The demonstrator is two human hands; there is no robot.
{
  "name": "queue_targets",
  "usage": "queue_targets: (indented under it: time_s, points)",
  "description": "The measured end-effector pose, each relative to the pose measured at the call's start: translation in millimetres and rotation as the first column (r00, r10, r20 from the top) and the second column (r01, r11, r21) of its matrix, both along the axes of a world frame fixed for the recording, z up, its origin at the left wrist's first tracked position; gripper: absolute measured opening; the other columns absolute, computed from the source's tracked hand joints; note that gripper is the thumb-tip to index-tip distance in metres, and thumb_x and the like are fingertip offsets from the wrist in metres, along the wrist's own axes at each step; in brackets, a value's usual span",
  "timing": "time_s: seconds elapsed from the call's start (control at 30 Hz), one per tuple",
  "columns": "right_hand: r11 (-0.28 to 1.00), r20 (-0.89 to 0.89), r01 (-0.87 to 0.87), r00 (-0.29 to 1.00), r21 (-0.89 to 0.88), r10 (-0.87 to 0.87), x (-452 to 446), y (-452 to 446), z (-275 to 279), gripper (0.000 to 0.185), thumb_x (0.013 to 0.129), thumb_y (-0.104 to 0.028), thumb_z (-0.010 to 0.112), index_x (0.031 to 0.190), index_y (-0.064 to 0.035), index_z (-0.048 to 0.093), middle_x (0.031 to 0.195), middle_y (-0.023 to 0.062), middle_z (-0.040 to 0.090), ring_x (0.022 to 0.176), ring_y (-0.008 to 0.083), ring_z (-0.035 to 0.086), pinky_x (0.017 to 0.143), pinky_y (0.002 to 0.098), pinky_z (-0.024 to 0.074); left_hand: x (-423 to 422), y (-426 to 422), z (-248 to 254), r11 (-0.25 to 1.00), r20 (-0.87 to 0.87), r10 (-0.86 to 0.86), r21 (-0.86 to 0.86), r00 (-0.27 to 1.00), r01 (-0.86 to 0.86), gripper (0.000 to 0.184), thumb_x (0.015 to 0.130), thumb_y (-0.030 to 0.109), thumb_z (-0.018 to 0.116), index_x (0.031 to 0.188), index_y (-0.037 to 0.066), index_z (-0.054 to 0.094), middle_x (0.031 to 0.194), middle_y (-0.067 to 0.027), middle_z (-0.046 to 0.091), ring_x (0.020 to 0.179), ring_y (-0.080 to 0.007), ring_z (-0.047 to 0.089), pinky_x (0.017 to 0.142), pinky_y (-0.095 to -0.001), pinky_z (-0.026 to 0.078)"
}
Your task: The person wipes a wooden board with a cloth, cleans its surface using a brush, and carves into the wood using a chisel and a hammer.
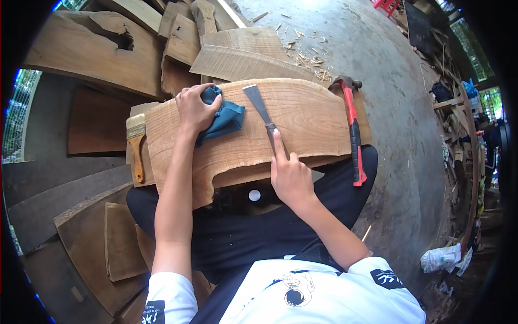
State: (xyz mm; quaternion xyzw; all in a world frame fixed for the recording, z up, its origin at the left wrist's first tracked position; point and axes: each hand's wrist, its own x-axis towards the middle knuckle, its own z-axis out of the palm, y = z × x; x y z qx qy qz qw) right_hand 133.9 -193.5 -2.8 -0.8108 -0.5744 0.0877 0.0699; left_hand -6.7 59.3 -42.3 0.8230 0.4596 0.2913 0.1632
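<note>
1. Grey concrete floor (402,135) fills the upper centre and right of the frame.
2. Stacked wooden planks (100,48) crowd the upper left, right up behind the slab, blocking that side; more boards lie at lower left.
3. The curved-edge wooden slab (318,119) lies across the centre, above the person's dark-trousered legs (237,232).
4. The claw hammer (354,132), red and black, lies across the slab's right end, its handle reaching over a thigh.
5. The right hand (291,175) grasps the handle of the flat-bladed scraper (258,102), index finger stretched along it; the blade points to the upper left.
6. The left hand (197,108) clutches the teal cloth (224,121) against the slab's upper left part.
7. The flat paintbrush (137,146) lies just beside the slab's left end, bristles up-frame.
8. Wood shavings (322,74) litter the floor at upper centre.
</note>
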Motion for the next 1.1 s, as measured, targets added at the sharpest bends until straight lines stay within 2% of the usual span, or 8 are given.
queue_targets:
  time_s: [0.1, 0.23, 0.33, 0.37, 0.57, 0.63, 0.83, 1.1]
  points:
    - [0.999, -0.064, 0.038, 0.997, -0.019, -0.039, -4.0, -5.7, 14.4, 0.07, 0.098, -0.022, 0.059, 0.159, -0.0097, 0.028, 0.079, 0.0229, 0.063, 0.067, 0.0409, 0.069, 0.063, 0.0485, 0.0593, 0.6, -3.7, 0.8, 1.0, -0.005, 0.009, 0.002, 1.0, -0.009, 0.04, 0.077, 0.036, 0.075, 0.108, 0.01, 0.077, 0.109, -0.0124, 0.073, 0.109, -0.0312, 0.062, 0.103, -0.0429, 0.04]
    - [1.0, -0.066, -0.009, 0.998, -0.019, 0.008, -1.5, -6.7, 17.6, 0.066, 0.099, -0.022, 0.056, 0.158, -0.0064, 0.031, 0.078, 0.0225, 0.064, 0.063, 0.0349, 0.071, 0.055, 0.0428, 0.0604, 0.7, -3.3, 3.3, 1.0, -0.005, 0.01, -0.007, 1.0, -0.01, 0.04, 0.078, 0.036, 0.075, 0.108, 0.01, 0.077, 0.109, -0.0122, 0.073, 0.11, -0.0314, 0.062, 0.104, -0.0425, 0.039]
    - [1.0, -0.023, 0.011, 1.0, -0.016, -0.012, -1.2, 11.5, 12.1, 0.066, 0.099, -0.023, 0.056, 0.158, -0.0069, 0.03, 0.078, 0.0231, 0.064, 0.064, 0.035, 0.071, 0.055, 0.0423, 0.0605, 0.7, -5.7, 1.8, 1.0, -0.011, -0.002, -0.023, 1.0, 0.002, 0.041, 0.078, 0.037, 0.076, 0.109, 0.009, 0.077, 0.11, -0.0125, 0.073, 0.111, -0.0317, 0.062, 0.104, -0.0422, 0.039]
    - [0.998, -0.081, 0.039, 0.996, -0.057, -0.043, -2.1, 10.0, 13.4, 0.07, 0.1, -0.026, 0.056, 0.16, -0.0098, 0.025, 0.078, 0.0249, 0.064, 0.069, 0.0416, 0.07, 0.063, 0.0486, 0.0595, 1.4, -5.7, 1.6, 1.0, -0.004, 0.012, -0.026, 1.0, -0.012, 0.041, 0.078, 0.037, 0.076, 0.109, 0.009, 0.077, 0.11, -0.0126, 0.073, 0.111, -0.0317, 0.062, 0.104, -0.0422, 0.039]
    - [0.995, -0.09, 0.034, 0.995, -0.091, -0.042, -2.7, -1.9, 28.1, 0.065, 0.102, -0.028, 0.053, 0.159, -0.01, 0.028, 0.079, 0.025, 0.065, 0.069, 0.0415, 0.07, 0.063, 0.0487, 0.0587, 1.9, -8.0, 5.8, 0.999, -0.024, 0.02, -0.047, 1.0, -0.021, 0.044, 0.079, 0.041, 0.078, 0.109, 0.009, 0.077, 0.11, -0.013, 0.073, 0.111, -0.0309, 0.062, 0.105, -0.0422, 0.038]
    - [0.997, -0.091, 0.047, 0.994, -0.063, -0.053, 2.1, 8.9, 18.3, 0.065, 0.102, -0.029, 0.053, 0.159, -0.0113, 0.029, 0.076, 0.0244, 0.064, 0.069, 0.0416, 0.07, 0.063, 0.0497, 0.0583, 1.0, -6.9, 8.3, 1.0, -0.03, 0.001, 0.015, 1.0, 0.0, 0.046, 0.078, 0.045, 0.08, 0.108, 0.011, 0.078, 0.108, -0.0135, 0.074, 0.106, -0.0316, 0.064, 0.1, -0.0431, 0.045]
    - [0.995, -0.049, -0.016, 0.999, -0.098, 0.011, 7.6, -13.7, 24.7, 0.063, 0.103, -0.027, 0.052, 0.158, -0.01, 0.029, 0.078, 0.0247, 0.064, 0.066, 0.0386, 0.071, 0.06, 0.0465, 0.0608, 2.6, -3.7, 3.2, 0.999, -0.045, 0.032, 0.034, 0.998, -0.03, 0.046, 0.077, 0.046, 0.08, 0.107, 0.011, 0.078, 0.107, -0.0134, 0.075, 0.105, -0.0316, 0.065, 0.099, -0.0435, 0.046]
    - [1.0, 0.007, -0.021, 1.0, -0.015, 0.021, 3.6, -0.4, 19.4, 0.063, 0.103, -0.026, 0.053, 0.158, -0.0071, 0.028, 0.075, 0.0225, 0.063, 0.063, 0.0363, 0.07, 0.056, 0.0449, 0.0602, 2.7, -3.5, 5.2, 0.998, -0.043, 0.028, 0.06, 0.999, -0.025, 0.045, 0.077, 0.045, 0.08, 0.107, 0.012, 0.078, 0.106, -0.013, 0.075, 0.105, -0.0314, 0.065, 0.098, -0.0437, 0.046]
